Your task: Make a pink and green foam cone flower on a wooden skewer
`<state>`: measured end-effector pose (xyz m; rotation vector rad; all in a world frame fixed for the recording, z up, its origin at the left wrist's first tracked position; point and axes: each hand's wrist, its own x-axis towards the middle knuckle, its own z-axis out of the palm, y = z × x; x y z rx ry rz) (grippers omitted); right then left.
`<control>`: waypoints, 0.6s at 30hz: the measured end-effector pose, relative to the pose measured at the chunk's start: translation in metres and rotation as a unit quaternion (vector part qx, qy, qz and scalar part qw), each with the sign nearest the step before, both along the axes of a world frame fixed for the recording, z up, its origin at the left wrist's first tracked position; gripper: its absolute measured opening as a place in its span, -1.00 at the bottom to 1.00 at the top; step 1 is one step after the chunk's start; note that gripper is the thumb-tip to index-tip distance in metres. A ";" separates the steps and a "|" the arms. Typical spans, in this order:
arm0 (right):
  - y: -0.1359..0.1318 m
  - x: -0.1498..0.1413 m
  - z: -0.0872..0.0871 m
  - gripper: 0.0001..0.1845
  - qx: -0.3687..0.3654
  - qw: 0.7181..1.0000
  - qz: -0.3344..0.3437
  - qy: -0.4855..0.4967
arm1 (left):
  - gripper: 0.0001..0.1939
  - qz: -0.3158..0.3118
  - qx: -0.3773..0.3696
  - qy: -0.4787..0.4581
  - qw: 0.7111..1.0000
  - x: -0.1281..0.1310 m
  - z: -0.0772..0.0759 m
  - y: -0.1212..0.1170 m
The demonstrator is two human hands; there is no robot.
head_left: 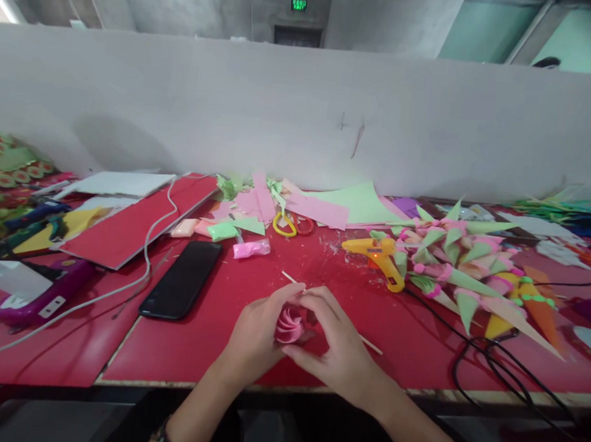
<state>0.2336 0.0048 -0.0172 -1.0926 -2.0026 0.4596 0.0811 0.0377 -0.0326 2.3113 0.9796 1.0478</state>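
Observation:
Both my hands meet over the red table point(207, 349) near its front edge. Between them is a small pink rolled paper flower point(289, 325). My left hand point(257, 337) wraps its fingers round the flower's left side. My right hand point(335, 343) pinches it from the right and above. A thin wooden stick point(292, 279) lies on the table behind my hands, and its other end shows past my right hand.
A black phone point(181, 287) lies to the left. A yellow glue gun point(381, 256) with a lit light rests at right beside a pile of green and pink paper cones point(452, 270). Yellow-handled scissors point(285, 226), paper sheets, cables and a white partition point(302, 115) lie behind.

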 end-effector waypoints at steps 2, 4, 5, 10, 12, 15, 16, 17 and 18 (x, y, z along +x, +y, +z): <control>0.001 0.000 -0.001 -0.56 -0.003 1.000 0.002 0.006 | -0.47 -0.008 -0.005 0.005 1.000 0.003 0.000 0.000; 0.002 0.000 0.000 -0.61 -0.019 1.000 -0.002 0.007 | -0.42 -0.007 -0.023 0.029 0.999 0.006 -0.002 0.000; 0.002 0.000 0.001 -0.65 -0.031 0.999 -0.004 0.005 | -0.38 -0.002 -0.039 0.045 0.998 0.008 -0.004 0.001; 0.008 0.002 0.003 -0.73 -0.066 0.998 -0.001 0.000 | -0.22 -0.002 -0.101 0.083 0.991 0.013 -0.011 0.005; 0.011 0.004 0.002 -0.74 -0.063 0.998 -0.003 0.012 | -0.21 -0.015 -0.096 0.087 0.991 0.010 -0.010 0.008; 0.016 0.009 -0.001 -0.76 -0.057 0.998 -0.020 0.022 | -0.16 -0.044 -0.103 0.126 0.986 -0.005 -0.001 0.013; 0.018 0.010 -0.002 -0.76 -0.060 0.998 -0.028 0.017 | -0.15 -0.048 -0.111 0.143 0.982 -0.011 0.003 0.015; 0.019 0.011 -0.003 -0.76 -0.065 0.997 -0.035 0.006 | -0.18 -0.039 -0.114 0.152 0.981 -0.018 0.008 0.018; 0.020 0.011 -0.004 -0.76 -0.072 0.997 -0.039 -0.008 | -0.26 -0.030 -0.111 0.153 0.982 -0.024 0.012 0.020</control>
